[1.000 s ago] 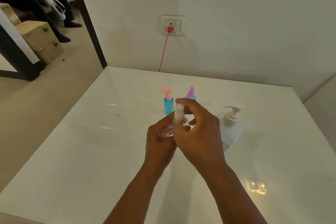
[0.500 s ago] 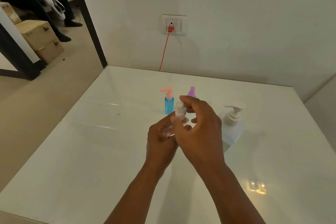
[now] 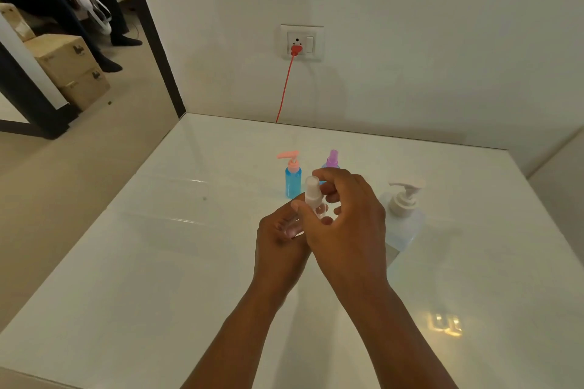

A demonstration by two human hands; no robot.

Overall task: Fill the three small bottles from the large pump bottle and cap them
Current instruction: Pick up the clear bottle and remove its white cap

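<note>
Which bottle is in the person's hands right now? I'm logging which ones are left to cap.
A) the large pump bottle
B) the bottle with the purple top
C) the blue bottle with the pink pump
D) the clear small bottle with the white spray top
D: the left hand grips the body of the clear small bottle and the right hand pinches its white spray top, while the other three bottles stand on the table.

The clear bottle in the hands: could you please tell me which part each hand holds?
The left hand grips the clear bottle's body; the right hand pinches its white spray cap.
</note>
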